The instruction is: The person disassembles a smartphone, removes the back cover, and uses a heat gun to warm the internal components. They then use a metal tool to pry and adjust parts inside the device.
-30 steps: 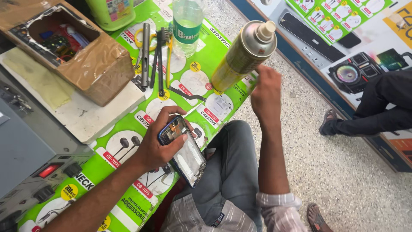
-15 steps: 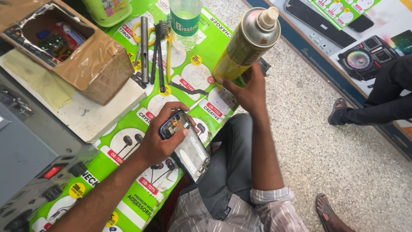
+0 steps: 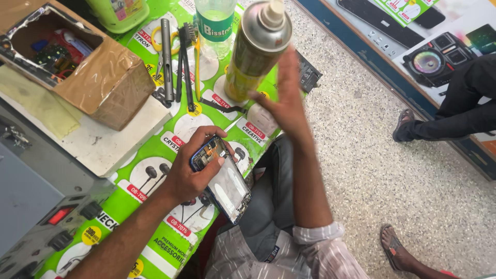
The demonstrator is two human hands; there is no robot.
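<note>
Covering the bench, a green printed sheet is lying under a tape-wrapped cardboard box of electronic parts, a clear plastic bottle and a row of hand tools. Rising above that sheet, a tall yellow-green spray can is being held upright by the right hand, fingers wrapping its lower body. Nearer the lap, the left hand is clasping an opened phone, thumb pressing on its exposed back, over the bench edge.
</note>
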